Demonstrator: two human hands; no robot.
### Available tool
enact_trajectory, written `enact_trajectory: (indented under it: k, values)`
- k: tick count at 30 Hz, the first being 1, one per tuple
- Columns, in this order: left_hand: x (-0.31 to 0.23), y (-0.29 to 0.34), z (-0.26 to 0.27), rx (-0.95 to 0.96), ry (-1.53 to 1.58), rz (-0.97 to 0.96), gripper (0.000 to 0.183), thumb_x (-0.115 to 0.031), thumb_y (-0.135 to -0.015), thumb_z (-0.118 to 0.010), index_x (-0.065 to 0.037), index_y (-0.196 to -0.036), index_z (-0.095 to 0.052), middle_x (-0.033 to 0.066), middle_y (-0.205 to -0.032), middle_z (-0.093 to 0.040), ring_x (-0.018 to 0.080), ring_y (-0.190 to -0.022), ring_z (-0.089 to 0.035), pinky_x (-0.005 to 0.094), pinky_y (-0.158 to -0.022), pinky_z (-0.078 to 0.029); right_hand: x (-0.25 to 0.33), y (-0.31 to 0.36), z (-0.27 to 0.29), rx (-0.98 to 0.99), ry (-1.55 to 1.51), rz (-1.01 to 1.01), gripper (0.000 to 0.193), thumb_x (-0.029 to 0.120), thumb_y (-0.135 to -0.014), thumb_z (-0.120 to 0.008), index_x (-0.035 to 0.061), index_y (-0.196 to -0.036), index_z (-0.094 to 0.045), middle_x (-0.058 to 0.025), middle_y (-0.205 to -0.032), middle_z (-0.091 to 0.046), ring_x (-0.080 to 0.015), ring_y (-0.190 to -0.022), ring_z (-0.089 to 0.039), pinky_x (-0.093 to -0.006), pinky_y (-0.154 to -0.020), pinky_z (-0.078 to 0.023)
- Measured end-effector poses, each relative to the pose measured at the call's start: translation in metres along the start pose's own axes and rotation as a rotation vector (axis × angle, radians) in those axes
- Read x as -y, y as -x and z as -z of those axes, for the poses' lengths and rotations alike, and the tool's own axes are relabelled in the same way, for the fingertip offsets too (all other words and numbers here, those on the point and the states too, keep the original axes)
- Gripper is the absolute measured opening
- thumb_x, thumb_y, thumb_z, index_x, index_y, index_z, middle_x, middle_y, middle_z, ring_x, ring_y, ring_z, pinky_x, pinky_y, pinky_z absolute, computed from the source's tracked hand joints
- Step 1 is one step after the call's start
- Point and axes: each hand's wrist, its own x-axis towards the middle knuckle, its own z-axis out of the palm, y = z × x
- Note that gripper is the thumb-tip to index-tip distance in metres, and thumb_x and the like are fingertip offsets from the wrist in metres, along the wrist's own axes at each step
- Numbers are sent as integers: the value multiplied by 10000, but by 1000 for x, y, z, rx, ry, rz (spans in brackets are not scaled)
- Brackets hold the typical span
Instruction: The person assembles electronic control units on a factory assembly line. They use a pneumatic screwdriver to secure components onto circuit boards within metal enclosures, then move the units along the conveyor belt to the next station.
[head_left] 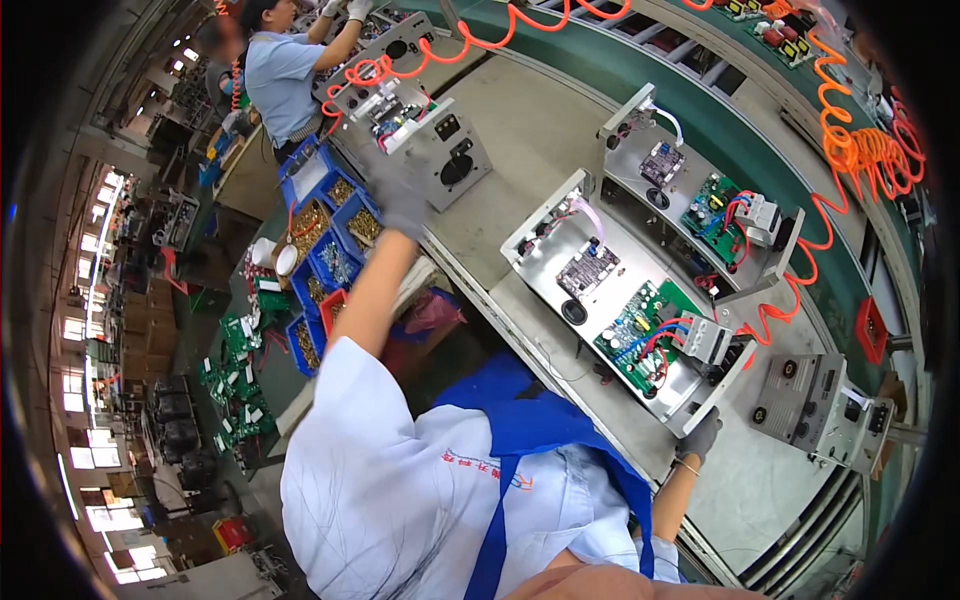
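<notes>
A person in a white smock and blue apron sits at a curved assembly line, seen from above. Their gloved right hand (700,436) grips the near corner of an open metal chassis (630,300), fingers curled over its folded edge. The chassis lies on the grey worktop (540,130) straight ahead; it already carries a green circuit board (640,335), a small dark board and red and blue wiring, so the fitting looks partly done, its cover not yet on. The gloved left hand (400,205) reaches out over blue parts bins (335,235) of brassy screws; blur hides whether it is open or holding anything. The chassis is dull brushed sheet metal with sharp bends. Orange coiled air hoses (850,140) hang above, and a second similar chassis (700,190) lies further along.
</notes>
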Motion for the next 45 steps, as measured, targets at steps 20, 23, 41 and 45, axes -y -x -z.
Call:
enact_trajectory:
  k: [20, 23, 41, 45]
  values:
    - [155, -108, -42, 799, -32, 1069, 286, -295, -848, -613, -102, -1059, -610, 131, -897, -658, 269, -811, -648, 434, -722, -524, 201, 69, 137, 40, -805, 388, 741, 150, -801, -702, -43, -1419, -341, -143, -1320, -492, -212, -1178, -490, -328, -998, -402]
    - [318, -159, -5, 1072, -340, 578, 354, -357, -896, -545, -73, -1090, -629, 172, -982, -661, 292, -932, -643, 403, -788, -508, 209, 58, 127, 92, -839, 397, 729, 187, -760, -739, -27, -1368, -399, -115, -1191, -541, -183, -1074, -534, -320, -936, -437]
    - [-238, 54, -239, 1445, 566, -55, 910, -456, -749, -767, 35, -1404, -369, 245, -1377, -477, 318, -1241, -510, 397, -1024, -412, 196, -6, 197, -274, -764, 509, 735, 408, -842, -650, 4, -1404, -403, -231, -1327, -502, -303, -1223, -516, -392, -987, -441]
    - [-291, 103, -327, 1703, 473, -219, 1019, -428, -722, -806, 72, -1437, -279, 265, -1452, -368, 322, -1316, -424, 374, -1079, -361, 179, -48, 169, -111, -669, 386, 800, 405, -788, -666, -51, -1388, -397, -255, -1356, -495, -328, -1223, -532, -382, -1014, -423]
